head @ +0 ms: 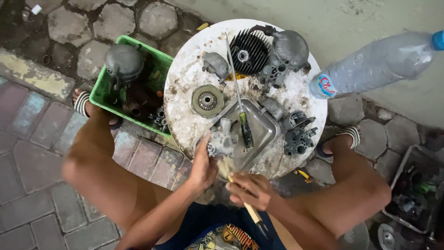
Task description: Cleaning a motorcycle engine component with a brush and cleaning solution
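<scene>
Grey metal carburettor [221,142] in my left hand [203,167], brush [240,194] in my right hand [252,190]

Held just above the near edge of the steel tray [266,132] on the round white table [182,88], the carburettor is stiff cast metal, probably heavy for its bulk and greasy, so I grip its body with my fingers curled shut around it, clear of the small protruding fittings. My right hand is closed on the wooden handle of the brush, bristles up against the part. A screwdriver [240,109] lies across the tray. My left palm hides the carburettor's underside, the bristles are blurred, and the brush end is hard to make out against my shorts
</scene>
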